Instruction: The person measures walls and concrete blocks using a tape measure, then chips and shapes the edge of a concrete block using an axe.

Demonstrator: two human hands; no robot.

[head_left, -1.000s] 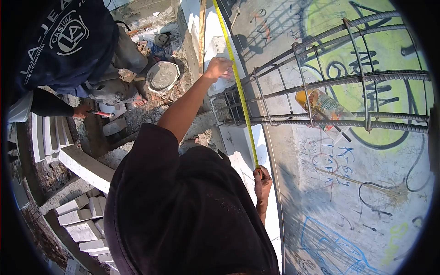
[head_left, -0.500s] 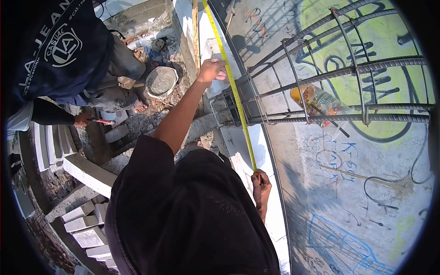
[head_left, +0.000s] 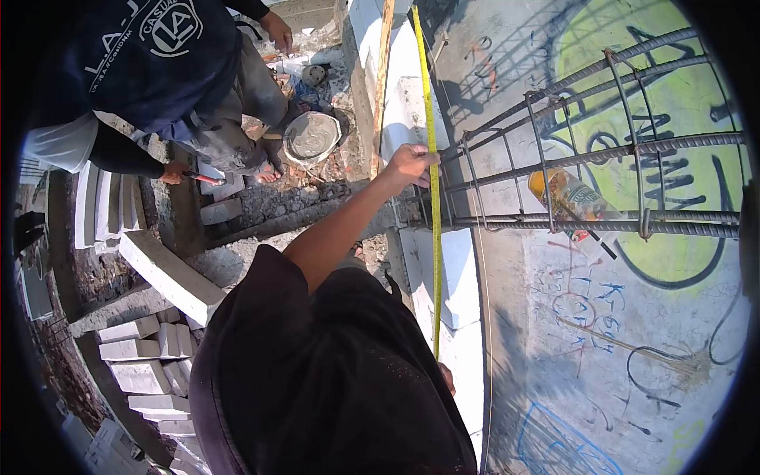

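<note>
A yellow tape measure (head_left: 435, 261) runs extended along the top of a white block wall (head_left: 461, 297). My left hand (head_left: 412, 165) reaches forward to the tape near the rebar, its fingers closed at the blade. My right hand (head_left: 448, 378) is close to my body at the near end of the tape, mostly hidden by my dark shirt. The tape's case does not show now; the blade runs down to that hand. A thin string (head_left: 480, 261) stretches beside the wall.
A rebar cage (head_left: 586, 162) juts out at right, with a plastic packet (head_left: 566, 194) by it, before a graffitied concrete wall (head_left: 546, 340). At left, a co-worker (head_left: 170, 71) holds a red-handled tool (head_left: 204, 178) near a mortar bucket (head_left: 312, 137). Pale blocks (head_left: 142, 376) lie stacked below.
My right hand has drawn back toward my body, and the orange-black tape case has gone from sight. My left hand now meets the blade. The co-worker's other hand has come into view.
</note>
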